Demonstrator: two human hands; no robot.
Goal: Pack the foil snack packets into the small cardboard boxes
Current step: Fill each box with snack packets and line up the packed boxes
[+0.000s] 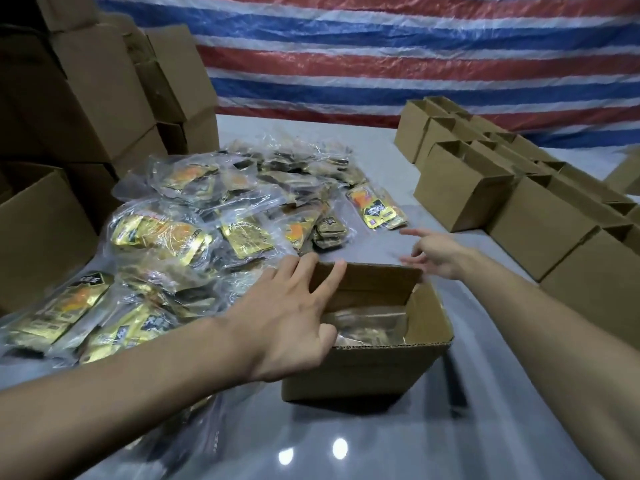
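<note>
From the head view, the small open brown cardboard box (363,368) stands in front of us on the glossy grey counter (346,445). A layer of gold foil snack packets (367,327) already lies in its bottom. Our left hand (287,306) is spread over the box's left rim, fingers (304,268) straight and gripping nothing. Our right hand (433,252), somewhat blurred, hovers beyond the far right corner with its fingers loosely apart and empty. It points toward a lone clear-wrapped bundle of packets (377,207).

The rest of the stock is a heap of clear plastic bags of gold packets (194,233), just left of the box and reaching away from us. We judge these bundles light, limp and slippery, with film that slides under a pinch. A broad grasp across the middle of a bundle should serve better than taking a corner. The box walls look thin and would likely skid or buckle if pushed, so steadying the rim seems wise.

To the right, a row of empty small brown cardboard boxes (460,199) lines the counter's edge. Tall stacked brown cartons (97,98) wall off the left. The open strip between heap and row is narrow, and the widest bare counter lies nearest us.
</note>
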